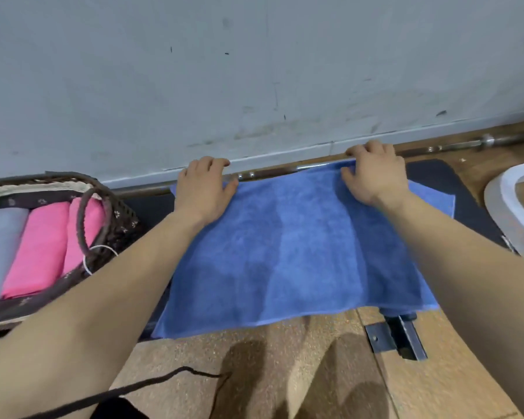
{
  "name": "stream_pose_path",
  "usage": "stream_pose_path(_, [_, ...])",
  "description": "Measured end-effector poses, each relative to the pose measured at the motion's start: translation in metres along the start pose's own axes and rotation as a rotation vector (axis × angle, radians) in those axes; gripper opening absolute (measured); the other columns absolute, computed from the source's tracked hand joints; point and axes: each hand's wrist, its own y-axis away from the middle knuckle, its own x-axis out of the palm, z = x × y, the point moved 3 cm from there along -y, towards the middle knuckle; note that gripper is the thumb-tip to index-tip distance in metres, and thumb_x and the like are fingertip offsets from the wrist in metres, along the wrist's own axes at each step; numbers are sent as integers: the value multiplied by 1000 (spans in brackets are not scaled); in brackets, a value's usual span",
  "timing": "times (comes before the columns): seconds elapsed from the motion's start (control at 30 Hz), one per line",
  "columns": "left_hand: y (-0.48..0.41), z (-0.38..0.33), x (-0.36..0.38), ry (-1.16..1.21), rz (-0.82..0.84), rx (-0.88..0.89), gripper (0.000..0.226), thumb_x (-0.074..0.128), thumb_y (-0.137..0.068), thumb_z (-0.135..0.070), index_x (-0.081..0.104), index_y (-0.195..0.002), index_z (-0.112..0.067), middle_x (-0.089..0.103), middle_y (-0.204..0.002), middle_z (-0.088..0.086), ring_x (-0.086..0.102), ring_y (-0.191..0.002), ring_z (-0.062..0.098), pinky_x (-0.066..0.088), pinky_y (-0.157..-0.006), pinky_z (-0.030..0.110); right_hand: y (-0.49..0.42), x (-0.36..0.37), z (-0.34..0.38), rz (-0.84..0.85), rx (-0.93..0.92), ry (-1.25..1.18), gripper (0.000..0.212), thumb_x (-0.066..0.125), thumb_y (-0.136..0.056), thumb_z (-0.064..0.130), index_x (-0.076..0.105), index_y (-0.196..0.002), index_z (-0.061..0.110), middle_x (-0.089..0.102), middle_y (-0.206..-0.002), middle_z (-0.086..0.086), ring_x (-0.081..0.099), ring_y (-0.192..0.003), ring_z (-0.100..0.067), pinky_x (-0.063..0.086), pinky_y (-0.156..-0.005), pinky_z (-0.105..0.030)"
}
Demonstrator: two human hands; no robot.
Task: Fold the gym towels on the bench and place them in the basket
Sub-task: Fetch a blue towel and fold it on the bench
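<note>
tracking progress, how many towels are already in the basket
3 in the basket: grey towel on the left, pink towel in the middle, second pink towel on the right by the handle. Others may be hidden beneath.

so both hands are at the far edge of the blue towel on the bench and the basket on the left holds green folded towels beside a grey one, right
Not quite: the folded towels in the basket are pink, not green. The head view shows them beside the grey one. The rest holds: the left hand and right hand are at the far edge of the blue towel on the bench.
</note>
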Motion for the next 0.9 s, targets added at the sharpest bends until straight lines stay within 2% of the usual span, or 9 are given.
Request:
stream_pose_path(0.1, [50, -14, -14, 81, -28, 31, 50, 58, -93, -36, 52, -137, -12, 51, -141, 12, 47, -130, 34, 38, -109, 46, 59, -2, 14, -95, -51, -80, 40, 56, -93, 32, 61, -128, 14, 58, -128, -15, 51, -116, -42, 47, -93, -51])
stream_pose_path(0.2, [114, -30, -15, 104, 118, -2, 61, 50, -98, -42, 37, -150, -13, 29, -160, 9, 23, -149, 28, 23, -121, 42, 126, 4, 36, 13, -131, -123, 51, 48, -93, 43, 56, -137, 17, 54, -139, -9, 52, -121, -40, 46, -98, -50])
stream_pose_path(0.3, [172, -33, -9, -12, 261, 4, 68, 32, -103, -52, 11, -159, -19, 0, -167, 3, -2, -154, 23, 6, -123, 42, 178, 19, 64, 194, -240, -72, 67, 33, -94, 56, 34, -153, 24, 30, -160, -5, 33, -143, -33, 33, -113, -48])
stream_pose_path(0.4, [207, -22, -12, -90, 324, -29, 69, 21, -103, -56, 0, -159, -23, -12, -166, 2, -10, -153, 24, 1, -123, 44, 215, 31, 83, 342, -310, 12, 69, 34, -101, 55, 11, -160, 26, 3, -168, -1, 7, -153, -26, 17, -122, -47])
stream_pose_path(0.47, [215, -17, -20, -102, 342, -50, 70, 22, -102, -58, 1, -159, -24, -10, -166, 3, -10, -153, 27, 2, -123, 47, 230, 28, 89, 314, -307, 11, 69, 34, -102, 54, 11, -160, 25, 4, -168, -1, 7, -154, -26, 14, -122, -47])
stream_pose_path(0.53, [215, -19, -28, -92, 341, -45, 70, 25, -101, -58, 6, -159, -23, -4, -167, 4, -6, -153, 27, 5, -123, 48, 238, 16, 90, 222, -288, -45, 67, 34, -100, 54, 20, -158, 23, 15, -167, -3, 17, -151, -27, 18, -121, -44])
stream_pose_path(0.67, [201, -52, -41, -4, 237, 14, 63, 37, -102, -48, 23, -156, -18, 19, -164, 7, 17, -151, 26, 16, -122, 44, 251, -6, 62, 95, -171, -192, 60, 46, -99, 45, 36, -152, 20, 32, -159, -5, 31, -144, -29, 26, -118, -42])
stream_pose_path(0.77, [181, -99, -39, 34, 237, 85, 62, 45, -99, -43, 31, -152, -16, 35, -156, 8, 38, -140, 29, 30, -115, 41, 253, -18, 14, 0, -21, -306, 54, 53, -97, 38, 45, -146, 19, 42, -150, -6, 39, -135, -32, 33, -112, -42])
stream_pose_path(0.9, [147, -166, -28, 177, 237, 140, 52, 48, -98, -39, 42, -146, -20, 44, -150, 5, 44, -135, 26, 38, -110, 40, 235, -28, -53, -108, 269, -431, 47, 54, -95, 30, 50, -140, 18, 46, -143, -10, 42, -130, -35, 38, -105, -46])
